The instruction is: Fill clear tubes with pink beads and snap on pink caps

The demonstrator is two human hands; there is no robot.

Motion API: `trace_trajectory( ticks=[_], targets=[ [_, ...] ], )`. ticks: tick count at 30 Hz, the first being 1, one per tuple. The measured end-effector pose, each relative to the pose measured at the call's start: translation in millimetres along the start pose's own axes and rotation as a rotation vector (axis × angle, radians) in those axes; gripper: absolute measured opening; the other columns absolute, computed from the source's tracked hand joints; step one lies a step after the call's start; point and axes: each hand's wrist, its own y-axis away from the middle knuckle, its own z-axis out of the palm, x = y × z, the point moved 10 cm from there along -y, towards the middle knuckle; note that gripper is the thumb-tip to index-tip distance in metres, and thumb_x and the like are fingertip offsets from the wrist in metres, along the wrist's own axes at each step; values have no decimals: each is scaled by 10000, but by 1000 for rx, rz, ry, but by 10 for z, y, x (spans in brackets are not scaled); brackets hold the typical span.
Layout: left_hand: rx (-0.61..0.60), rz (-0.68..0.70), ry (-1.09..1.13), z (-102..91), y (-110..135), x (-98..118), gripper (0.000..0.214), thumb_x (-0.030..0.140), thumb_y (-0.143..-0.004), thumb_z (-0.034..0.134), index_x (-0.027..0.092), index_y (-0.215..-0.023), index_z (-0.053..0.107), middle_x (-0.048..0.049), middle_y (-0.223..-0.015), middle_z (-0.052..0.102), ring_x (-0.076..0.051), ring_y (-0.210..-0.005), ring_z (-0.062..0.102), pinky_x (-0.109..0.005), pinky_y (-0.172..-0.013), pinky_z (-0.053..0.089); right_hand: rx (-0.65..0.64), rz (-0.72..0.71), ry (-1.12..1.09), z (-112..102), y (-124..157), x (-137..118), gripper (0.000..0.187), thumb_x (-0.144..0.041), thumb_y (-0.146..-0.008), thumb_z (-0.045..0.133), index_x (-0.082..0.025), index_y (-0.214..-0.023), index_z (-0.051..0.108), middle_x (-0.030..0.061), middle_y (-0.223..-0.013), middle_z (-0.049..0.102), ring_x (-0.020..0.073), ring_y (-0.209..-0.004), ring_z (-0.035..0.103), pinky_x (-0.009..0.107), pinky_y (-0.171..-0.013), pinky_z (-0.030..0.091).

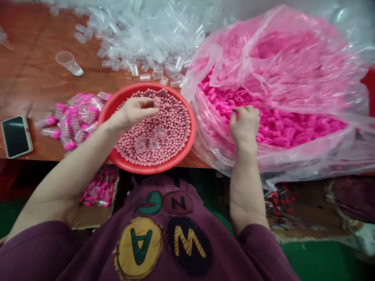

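My left hand [135,112] hovers over a red bowl [120,158] full of small pink balls [164,128], its fingers pinched on a small clear tube [157,102]. Two more clear tubes [149,142] lie on the balls. My right hand [245,124] reaches into a big clear plastic bag [293,156] of bright pink caps [281,125], fingers curled down among the caps; whatever they grip is hidden.
A heap of empty clear tubes [146,35] covers the back of the wooden table [35,78]. Filled pink-capped tubes [74,119] lie left of the bowl, beside a phone [16,136] and a clear cup [68,62]. A carton of filled tubes [99,189] sits below.
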Motion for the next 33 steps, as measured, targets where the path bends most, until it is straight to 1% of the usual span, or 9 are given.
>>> trace_trajectory(
  ticks=[7, 13, 16, 20, 23, 26, 29, 31, 33],
  targets=[
    [15, -34, 376, 168, 482, 7, 192, 314, -921, 869, 151, -1007, 813, -50, -944, 774, -176, -902, 793, -262, -758, 623, -206, 71, 263, 144, -110, -208, 328, -183, -1086, 609, -34, -1268, 837, 339, -1324, 757, 337, -1147, 645, 474, -984, 416],
    [56, -107, 545, 243, 868, -194, 278, 317, -992, 816, 157, -1217, 787, -86, -1033, 840, -207, -918, 856, -241, -679, 639, -224, 89, 344, -64, -36, -195, 433, -141, -1154, 463, 34, -1407, 767, 346, -1404, 757, 328, -1245, 659, 405, -1053, 404],
    [56, -144, 620, 306, 958, -353, 287, 317, -982, 825, 162, -1220, 781, -89, -1026, 858, -205, -920, 858, -234, -691, 647, -217, 117, 389, -139, 7, -210, 461, -148, -1164, 423, 37, -1414, 763, 347, -1419, 749, 344, -1288, 657, 407, -1062, 405],
    [46, -178, 698, 405, 996, -494, 199, 249, -985, 796, 148, -1154, 776, -92, -1039, 865, -201, -935, 863, -238, -719, 666, -327, 57, 461, 36, 21, -319, 476, -312, -1171, 530, -57, -1503, 757, 309, -1524, 714, 361, -1351, 645, 420, -1050, 410],
    [16, -209, 744, 496, 1016, -532, 148, 162, -978, 726, 138, -1118, 764, -81, -988, 847, -183, -860, 852, -236, -711, 657, -385, 41, 503, 114, 25, -366, 508, -312, -1167, 481, -55, -1494, 772, 315, -1502, 729, 371, -1318, 681, 440, -1017, 439],
    [-30, -243, 786, 555, 1021, -549, 224, 73, -915, 682, 140, -1117, 755, -68, -958, 830, -166, -825, 839, -222, -709, 637, -326, 96, 521, -46, 52, -356, 553, -326, -1152, 449, -22, -1463, 790, 359, -1433, 756, 445, -1321, 721, 504, -1027, 499],
    [-85, -241, 847, 556, 1007, -530, 291, 63, -866, 701, 157, -1138, 748, -58, -990, 831, -170, -856, 847, -222, -720, 628, -90, 181, 402, -391, 141, -419, 498, -314, -1085, 531, -81, -1405, 832, 310, -1334, 828, 463, -1294, 779, 557, -1081, 572],
    [-113, -217, 880, 539, 1008, -499, 309, 92, -857, 728, 172, -1155, 743, -65, -1030, 842, -180, -871, 852, -231, -715, 621, 103, 95, 174, -559, 273, -693, 396, -250, -991, 616, -145, -1286, 857, 252, -1219, 867, 404, -1155, 829, 536, -1059, 613],
    [-118, -191, 889, 516, 1024, -477, 327, 129, -868, 748, 190, -1190, 739, -83, -1080, 858, -199, -909, 858, -252, -732, 623, 156, -68, -130, -511, 442, -1096, 245, -252, -930, 693, -222, -1126, 837, 182, -1073, 871, 327, -951, 828, 488, -938, 641]
  ],
)
